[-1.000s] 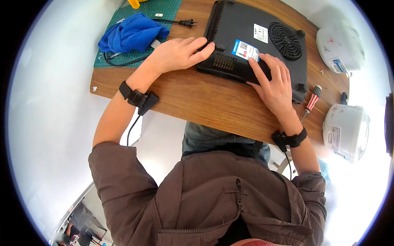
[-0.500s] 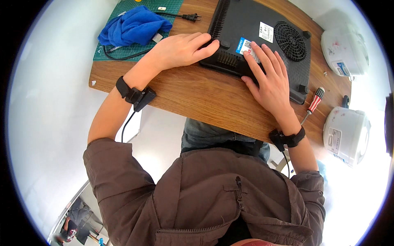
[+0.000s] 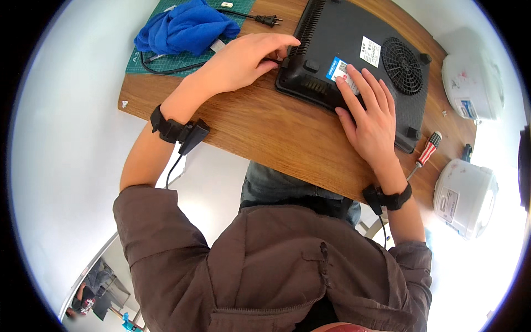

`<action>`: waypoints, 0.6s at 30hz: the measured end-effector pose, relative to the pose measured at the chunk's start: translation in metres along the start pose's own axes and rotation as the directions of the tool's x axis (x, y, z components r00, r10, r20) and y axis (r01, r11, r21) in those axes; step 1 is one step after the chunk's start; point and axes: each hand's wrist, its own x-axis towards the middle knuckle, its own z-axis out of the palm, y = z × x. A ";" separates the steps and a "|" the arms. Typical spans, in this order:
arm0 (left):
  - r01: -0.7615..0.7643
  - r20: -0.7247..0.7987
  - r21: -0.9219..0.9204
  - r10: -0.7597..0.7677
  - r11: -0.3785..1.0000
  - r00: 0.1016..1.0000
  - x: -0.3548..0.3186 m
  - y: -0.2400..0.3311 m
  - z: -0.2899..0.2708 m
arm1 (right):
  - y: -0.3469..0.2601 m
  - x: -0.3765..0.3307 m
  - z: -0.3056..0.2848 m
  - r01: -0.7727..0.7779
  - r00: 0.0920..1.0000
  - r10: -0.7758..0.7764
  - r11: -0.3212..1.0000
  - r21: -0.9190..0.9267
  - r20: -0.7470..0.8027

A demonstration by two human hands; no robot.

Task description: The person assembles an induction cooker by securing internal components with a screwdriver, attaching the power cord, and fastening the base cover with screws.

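Observation:
An induction cooker (image 3: 337, 33) lies upside down on the table, its black underside facing up with a round fan grille (image 3: 402, 65), stickers and small feet. At its near left corner a black power cord (image 3: 272, 60) runs out under my left hand (image 3: 238, 62). That hand's thumb and fingers are curled round the cord, and the index fingertip reaches the cooker's vented edge. My right hand (image 3: 371, 119) rests flat on the near side of the underside, fingers apart, partly covering the blue-and-white sticker (image 3: 338, 68).
At the left, a blue cloth (image 3: 185, 27) lies on a green cutting mat (image 3: 136, 62), the plug (image 3: 269, 20) beside it. Right of the cooker are a screwdriver (image 3: 429, 148), two white rice cookers (image 3: 463, 196) and small screws (image 3: 444, 113). A person (image 3: 83, 299) shows far off, lower left.
My left hand has slid left off the cooker's corner foot and closed round the cord. My right hand stays flat on the underside. The whole view has shifted slightly.

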 end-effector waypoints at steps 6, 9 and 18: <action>0.159 -0.048 -0.196 -0.172 0.967 0.984 -0.007 0.001 0.000 | 0.006 0.006 -0.002 0.027 1.000 -0.027 0.999 0.027 0.010; 0.191 -0.067 -0.268 -0.216 0.944 0.974 -0.008 0.002 0.004 | 0.010 0.008 -0.002 0.041 0.999 -0.041 0.999 0.036 0.012; 0.073 -0.026 -0.195 -0.080 0.978 0.996 -0.010 -0.006 0.003 | 0.011 0.009 0.002 0.048 0.998 -0.049 0.999 0.022 0.027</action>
